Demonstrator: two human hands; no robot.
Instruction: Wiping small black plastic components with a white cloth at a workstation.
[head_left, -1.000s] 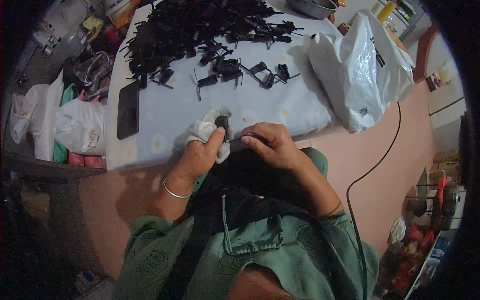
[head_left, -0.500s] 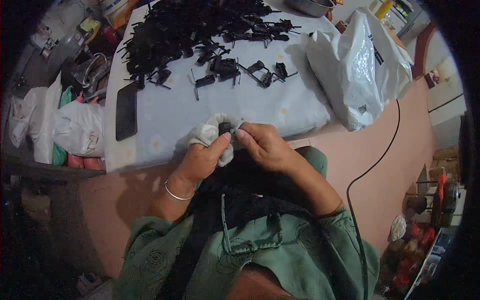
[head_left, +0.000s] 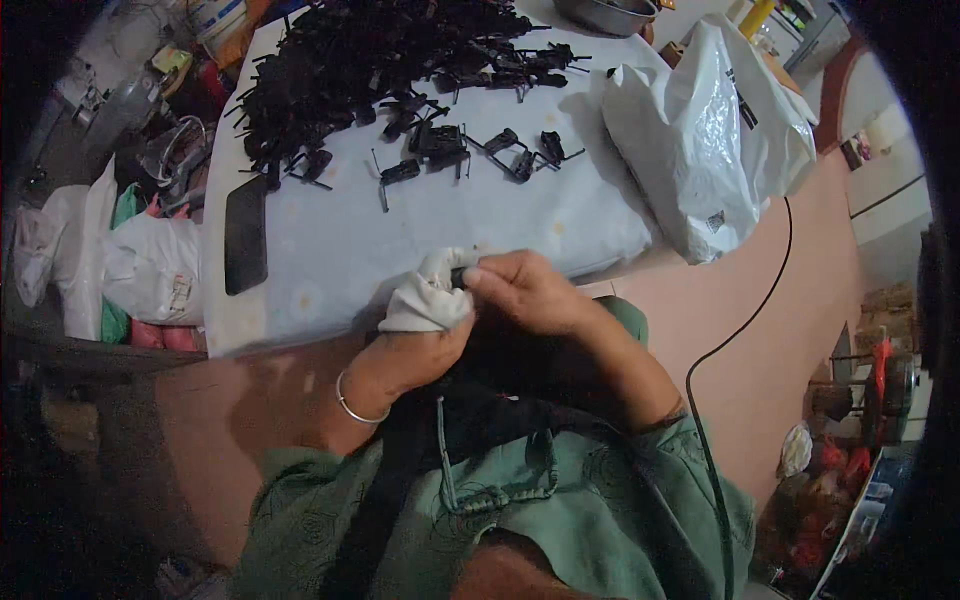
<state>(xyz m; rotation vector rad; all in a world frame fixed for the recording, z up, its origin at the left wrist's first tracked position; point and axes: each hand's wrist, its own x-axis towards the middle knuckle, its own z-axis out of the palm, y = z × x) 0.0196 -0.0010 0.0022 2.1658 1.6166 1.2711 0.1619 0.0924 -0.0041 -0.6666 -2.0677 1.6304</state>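
Head view shows the two hands meeting at the near edge of a low table with a pale blue-white cloth cover [head_left: 420,230]. The left hand [head_left: 415,350] is closed around a crumpled white cloth rag [head_left: 425,295], which bulges out above the thumb. The right hand [head_left: 525,290] has its fingers bent, and the fingertips [head_left: 475,275] pinch a small black plastic part [head_left: 458,277] that is pressed into the rag (only a little of this part is visible, so its shape I cannot tell). Both hands are touching each other just in front of the table edge, over the lap.

On the left wrist sits a thin silver metal bangle [head_left: 355,405]. Farther on the table lies a big heap of black plastic clip-like pieces [head_left: 370,60], with several single pieces spread out near it. A flat black phone [head_left: 246,235] lies at the left edge of the table. A crinkled white plastic bag [head_left: 710,140] stands at the right end. A thin black cable [head_left: 745,320] runs over the pinkish floor at the right side.
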